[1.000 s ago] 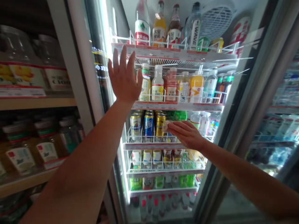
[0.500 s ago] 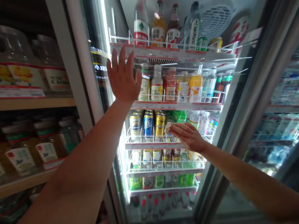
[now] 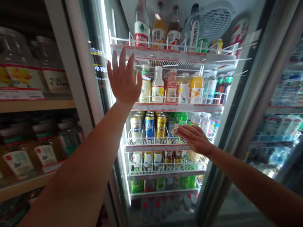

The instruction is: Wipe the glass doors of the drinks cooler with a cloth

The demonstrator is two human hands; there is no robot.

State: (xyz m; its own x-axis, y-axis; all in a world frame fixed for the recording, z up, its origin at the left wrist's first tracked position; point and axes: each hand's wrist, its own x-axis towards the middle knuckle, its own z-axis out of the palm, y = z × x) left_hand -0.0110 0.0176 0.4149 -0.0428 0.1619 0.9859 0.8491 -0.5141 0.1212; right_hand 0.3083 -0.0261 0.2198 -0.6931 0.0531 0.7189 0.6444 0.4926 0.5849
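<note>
My left hand (image 3: 125,78) is raised at the upper left with its fingers spread, palm toward the glass door (image 3: 165,197) of a lit drinks fridge. It appears to rest flat on the pane, though contact is hard to confirm. Lower and to the right, my right hand (image 3: 195,138) presses a crumpled, pale cloth (image 3: 175,129) under its fingertips, in front of the shelf of cans. Beside the cloth, beyond the pane, stand a gold can (image 3: 161,126) and a blue can (image 3: 149,126). The palm side of my right hand is hidden.
Bottles such as a clear bottle (image 3: 158,85) and an orange bottle (image 3: 197,86) line the wire shelves. On the left, a wooden shelf (image 3: 35,104) carries more bottles. A metal door frame (image 3: 239,138) runs down the right side, with another stocked fridge beyond it.
My right hand has slid slightly to the right with the cloth, uncovering more of the area beside the gold can. My left hand holds nearly the same place.
</note>
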